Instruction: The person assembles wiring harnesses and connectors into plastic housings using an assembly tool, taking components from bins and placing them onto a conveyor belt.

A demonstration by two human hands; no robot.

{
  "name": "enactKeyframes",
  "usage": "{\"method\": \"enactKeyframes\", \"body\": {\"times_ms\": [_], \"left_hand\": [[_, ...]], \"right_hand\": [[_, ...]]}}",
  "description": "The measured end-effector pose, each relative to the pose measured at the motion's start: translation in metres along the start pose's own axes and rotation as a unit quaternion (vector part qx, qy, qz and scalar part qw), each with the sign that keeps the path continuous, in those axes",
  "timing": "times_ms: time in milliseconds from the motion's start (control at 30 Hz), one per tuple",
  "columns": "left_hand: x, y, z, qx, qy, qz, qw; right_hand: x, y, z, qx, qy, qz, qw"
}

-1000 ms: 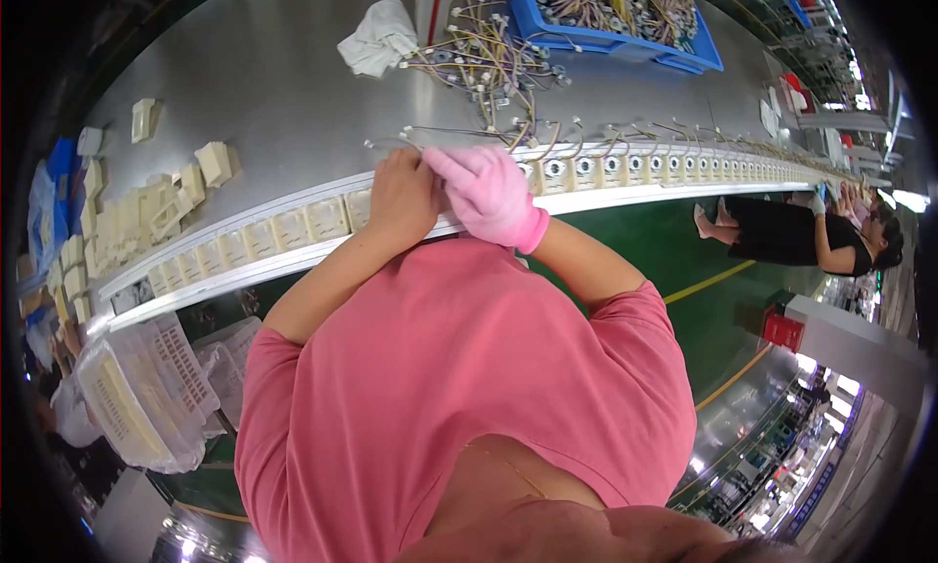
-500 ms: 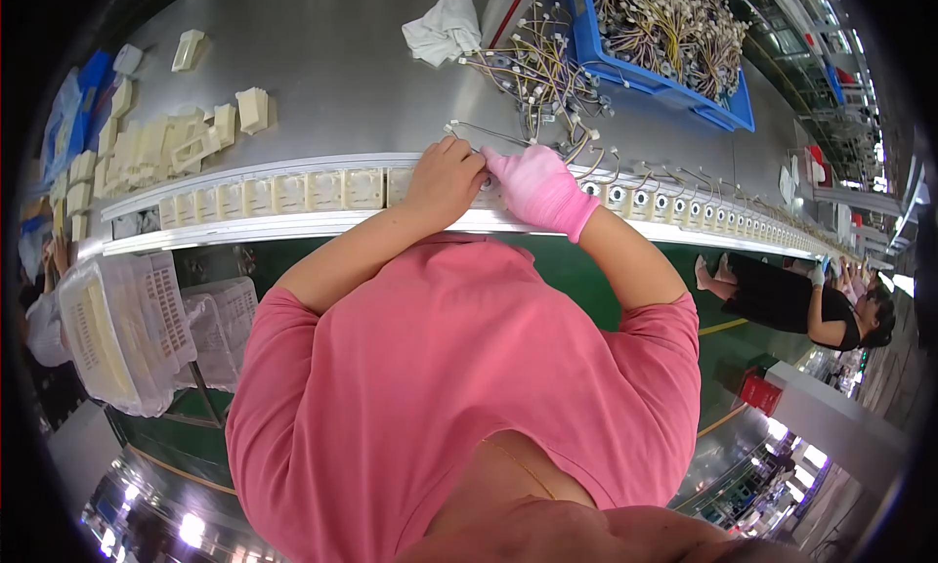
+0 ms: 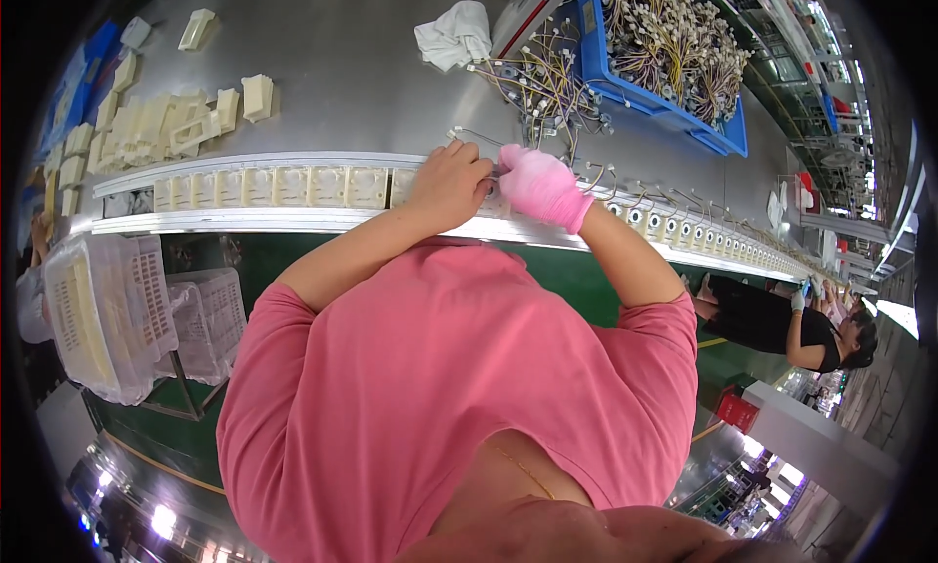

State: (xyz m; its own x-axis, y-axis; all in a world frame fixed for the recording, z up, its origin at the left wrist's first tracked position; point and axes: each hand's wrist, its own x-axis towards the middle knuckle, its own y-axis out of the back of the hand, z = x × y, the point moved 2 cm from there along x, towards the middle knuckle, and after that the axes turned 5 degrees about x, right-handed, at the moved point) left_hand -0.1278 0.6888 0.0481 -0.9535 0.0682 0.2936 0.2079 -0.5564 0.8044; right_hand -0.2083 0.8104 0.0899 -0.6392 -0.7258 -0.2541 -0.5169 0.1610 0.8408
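Note:
My bare left hand (image 3: 449,188) bends over the aluminium rail track, its fingers curled together at the fingertips. Close against it is my right hand (image 3: 543,188) in a pink glove, fingers also closed. Both meet above a cream plastic housing in the track, and whatever they pinch is hidden. A thin wire lead with a white connector (image 3: 456,132) sticks out behind the fingers. To the left, cream housings (image 3: 291,187) sit side by side in the track without wires. On the right, housings (image 3: 657,227) hold dark-centred round parts, with leads hanging over the far rail.
Beyond the track lie a loose heap of wire harnesses (image 3: 547,89), a blue bin (image 3: 593,50) full of more, and a white cloth (image 3: 454,36). Cream housings (image 3: 147,128) are piled at left. Clear plastic crates (image 3: 147,299) stand below left. A co-worker (image 3: 782,314) works farther right.
Both hands stay together at the same spot, with the right hand turned slightly and its fingers drawn in. The whole view has shifted a little.

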Motion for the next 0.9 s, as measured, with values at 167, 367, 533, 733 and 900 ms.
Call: {"method": "enactKeyframes", "body": {"times_ms": [167, 367, 533, 733, 900], "left_hand": [[0.002, -0.005, 0.0, 0.0, 0.051, 0.003, 0.999], [0.005, -0.002, 0.004, -0.009, 0.107, -0.001, 0.994], [0.003, -0.005, 0.005, -0.016, 0.109, 0.003, 0.994], [-0.004, -0.006, 0.004, -0.023, 0.072, 0.036, 0.996], [-0.002, -0.002, 0.006, -0.024, 0.049, 0.043, 0.998]], "right_hand": [[-0.014, -0.02, -0.009, -0.19, 0.164, 0.082, 0.964], [-0.005, 0.003, -0.006, -0.226, 0.254, 0.06, 0.938], [-0.001, 0.003, 0.001, -0.255, 0.259, -0.009, 0.932], [-0.007, 0.01, -0.001, -0.184, 0.216, 0.006, 0.959], [-0.005, 0.001, -0.001, -0.204, 0.186, -0.008, 0.961]]}}
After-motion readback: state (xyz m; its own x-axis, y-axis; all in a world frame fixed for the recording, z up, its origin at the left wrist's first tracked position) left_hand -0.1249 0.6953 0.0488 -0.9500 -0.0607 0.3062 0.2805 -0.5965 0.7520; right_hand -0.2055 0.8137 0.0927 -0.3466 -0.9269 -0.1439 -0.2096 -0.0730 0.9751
